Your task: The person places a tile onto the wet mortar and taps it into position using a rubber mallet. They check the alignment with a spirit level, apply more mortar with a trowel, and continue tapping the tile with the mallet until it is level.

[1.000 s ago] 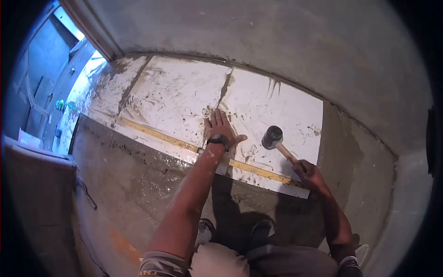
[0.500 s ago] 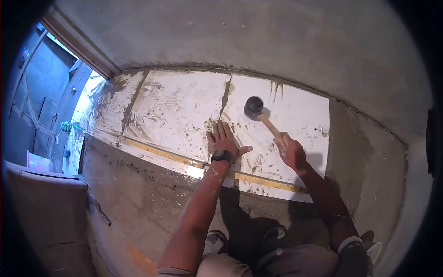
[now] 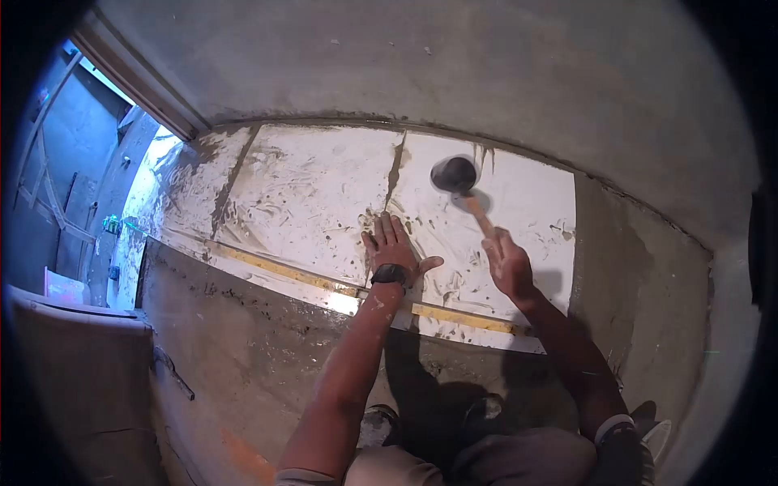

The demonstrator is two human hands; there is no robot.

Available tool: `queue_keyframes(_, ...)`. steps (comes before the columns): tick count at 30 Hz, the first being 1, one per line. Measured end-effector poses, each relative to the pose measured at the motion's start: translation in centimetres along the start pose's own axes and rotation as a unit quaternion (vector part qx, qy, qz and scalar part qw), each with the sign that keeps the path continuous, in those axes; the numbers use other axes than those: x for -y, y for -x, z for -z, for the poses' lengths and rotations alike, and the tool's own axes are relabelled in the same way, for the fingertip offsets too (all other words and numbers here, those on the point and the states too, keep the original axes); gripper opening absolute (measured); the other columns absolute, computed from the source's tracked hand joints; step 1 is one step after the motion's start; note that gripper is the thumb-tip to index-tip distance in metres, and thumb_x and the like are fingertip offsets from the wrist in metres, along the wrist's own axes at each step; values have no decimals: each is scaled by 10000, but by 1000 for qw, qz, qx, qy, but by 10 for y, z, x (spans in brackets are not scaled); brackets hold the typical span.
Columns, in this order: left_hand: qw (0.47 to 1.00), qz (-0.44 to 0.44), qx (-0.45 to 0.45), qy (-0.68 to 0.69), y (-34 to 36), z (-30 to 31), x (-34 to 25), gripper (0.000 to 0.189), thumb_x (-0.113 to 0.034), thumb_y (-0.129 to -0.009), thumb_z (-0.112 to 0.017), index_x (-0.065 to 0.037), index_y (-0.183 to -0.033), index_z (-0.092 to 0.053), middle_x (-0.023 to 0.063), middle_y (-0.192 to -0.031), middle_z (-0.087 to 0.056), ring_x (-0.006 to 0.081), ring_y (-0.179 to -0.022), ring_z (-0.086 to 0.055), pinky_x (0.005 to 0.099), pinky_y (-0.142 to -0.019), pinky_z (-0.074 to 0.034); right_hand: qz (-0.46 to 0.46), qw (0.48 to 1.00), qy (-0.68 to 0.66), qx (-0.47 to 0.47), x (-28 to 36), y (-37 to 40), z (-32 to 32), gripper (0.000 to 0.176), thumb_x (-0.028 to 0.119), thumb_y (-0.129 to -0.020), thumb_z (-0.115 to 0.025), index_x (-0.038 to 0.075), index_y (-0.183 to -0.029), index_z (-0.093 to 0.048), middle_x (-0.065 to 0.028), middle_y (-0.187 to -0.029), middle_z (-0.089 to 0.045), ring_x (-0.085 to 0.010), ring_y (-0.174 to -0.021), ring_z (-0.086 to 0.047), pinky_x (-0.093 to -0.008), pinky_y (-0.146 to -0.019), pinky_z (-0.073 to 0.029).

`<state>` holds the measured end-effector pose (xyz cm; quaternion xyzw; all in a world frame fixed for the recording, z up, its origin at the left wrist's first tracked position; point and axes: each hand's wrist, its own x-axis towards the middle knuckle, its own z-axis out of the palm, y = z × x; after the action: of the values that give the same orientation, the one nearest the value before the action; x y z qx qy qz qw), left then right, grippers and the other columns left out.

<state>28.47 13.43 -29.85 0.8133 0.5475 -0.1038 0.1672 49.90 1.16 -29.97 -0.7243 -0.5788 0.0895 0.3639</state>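
My right hand [image 3: 509, 263] is closed around the wooden handle of a rubber mallet [image 3: 455, 174]. Its black head, a little blurred, is over the rightmost white tile [image 3: 527, 202], with a shadow beside it. My left hand [image 3: 394, 251], a dark watch on the wrist, lies flat with fingers spread across the joint between that tile and the middle tile [image 3: 316, 174]. Grey mortar smears mark the tiles. A long yellow straightedge [image 3: 466, 317] lies along their near side, passing beneath my left forearm.
Wet grey mortar [image 3: 243, 296] covers the floor on the near side. A bare grey wall [image 3: 454, 65] runs behind the tiles. At the left is a doorway with a blue-lit space [image 3: 89, 138]. A dark tool [image 3: 174, 373] lies at lower left. My knees [image 3: 519, 458] are at the bottom.
The mallet head has shifted slightly to the right and nearer the wall, and is now blurred. My right hand has moved a little with it. My left hand stays on the tiles.
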Motion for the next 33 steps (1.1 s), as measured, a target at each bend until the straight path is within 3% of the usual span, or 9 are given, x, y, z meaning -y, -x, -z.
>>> queue_keyframes(9, 1000, 0, 3, -12, 0, 3, 0, 1427, -917, -696, -581, 56, -1606, -71, 267, -1685, -79, 388, -1577, -35, 620, -1238, -32, -118, 972, 55, 198, 17, -7, -7, 403, 434, -1029, -557, 56, -1162, -593, -222, -858, -708, -429, -781, -695, -515, -693, -530)
queue_keyframes(14, 999, 43, -22, 17, 16, 1, 12, 1459, -941, -674, -572, 58, -1607, -62, 258, -1692, -35, 365, -1583, -5, 621, -1236, -14, -97, 977, 2, 193, 17, 0, -19, 443, 453, -1032, -549, 52, -1217, -592, -224, -846, -706, -420, -805, -699, -509, -707, -528)
queue_keyframes(18, 996, 67, 39, 47, 34, 4, 15, 1491, -968, -663, -534, 86, -1595, -41, 273, -1687, -23, 373, -1582, -5, 618, -1232, 23, -90, 976, 4, 201, 46, -22, -20, 465, 447, -1031, -556, 39, -1250, -592, -237, -897, -713, -434, -857, -697, -498, -732, -535)
queue_keyframes(20, 996, 66, 39, 46, 35, 6, 16, 1471, -962, -686, -518, 92, -1592, -34, 278, -1684, -41, 377, -1581, -8, 611, -1234, 27, 3, 990, -104, 97, 70, -32, -25, 472, 420, -1030, -571, 31, -1297, -580, -247, -937, -717, -442, -887, -700, -490, -749, -543)
queue_keyframes(24, 998, 52, 31, 19, 38, 8, 17, 1448, -948, -707, -516, 94, -1592, -39, 272, -1684, -67, 374, -1581, -29, 605, -1237, 20, 53, 986, -146, 66, 88, -50, -55, 449, 367, -1023, -598, 30, -1320, -571, -254, -950, -716, -449, -888, -700, -481, -742, -550)
queue_keyframes(26, 998, 41, 44, 12, 38, 10, 18, 1440, -943, -715, -517, 91, -1593, -35, 257, -1690, -71, 375, -1580, -43, 608, -1236, 16, 37, 987, -121, 94, 87, -53, -68, 446, 386, -1025, -581, 46, -1313, -573, -249, -948, -719, -443, -881, -703, -495, -743, -549)
queue_keyframes(28, 997, 45, 55, 4, 34, 7, 18, 1420, -933, -727, -520, 76, -1599, -32, 244, -1694, -73, 374, -1580, -54, 613, -1234, 16, -36, 959, 62, 274, 79, -57, -83, 443, 433, -1031, -543, 64, -1276, -579, -234, -933, -723, -431, -860, -707, -517, -741, -545)
queue_keyframes(29, 997, 50, 62, 4, 34, 6, 18, 1391, -921, -747, -510, 58, -1606, -24, 224, -1701, -51, 356, -1584, -24, 617, -1230, 34, -7, 979, 51, 196, 80, -52, -91, 452, 475, -1036, -505, 79, -1240, -580, -222, -913, -724, -423, -842, -708, -536, -743, -540)
queue_keyframes(33, 996, 58, 71, 4, 34, 7, 20, 1359, -923, -765, -479, 31, -1616, -16, 198, -1710, -9, 331, -1588, 24, 631, -1221, 61, -45, 959, 83, 266, 79, -55, -92, 445, 481, -1032, -510, 88, -1228, -584, -215, -896, -720, -423, -845, -707, -538, -748, -538)
